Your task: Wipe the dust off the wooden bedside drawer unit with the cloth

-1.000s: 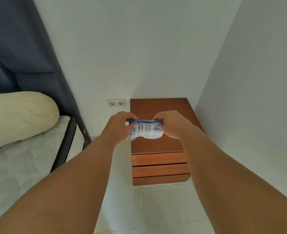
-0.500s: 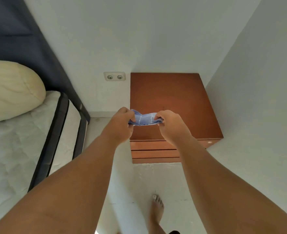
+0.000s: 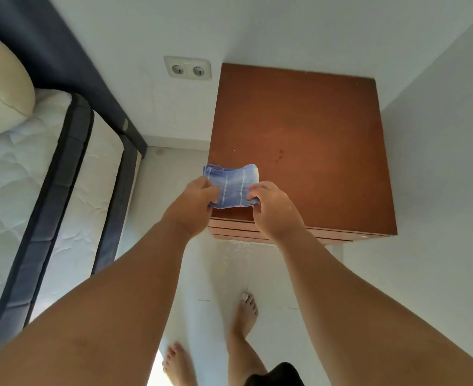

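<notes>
The person holds the folded blue cloth (image 3: 233,186) over the front left of the unit (image 3: 313,135), with the left hand (image 3: 195,207) and right hand (image 3: 274,210) each pinching one near end in curled fingers; I cannot tell whether it touches the wood. It looks light, soft and limp, so I judge it would wipe best pressed flat under one palm. The drawers (image 3: 238,232) below look closed, and their contents are hidden.

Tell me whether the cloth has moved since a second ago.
No, hardly: the cloth stays over the front left corner of the drawer unit; the head camera shifted instead.
</notes>
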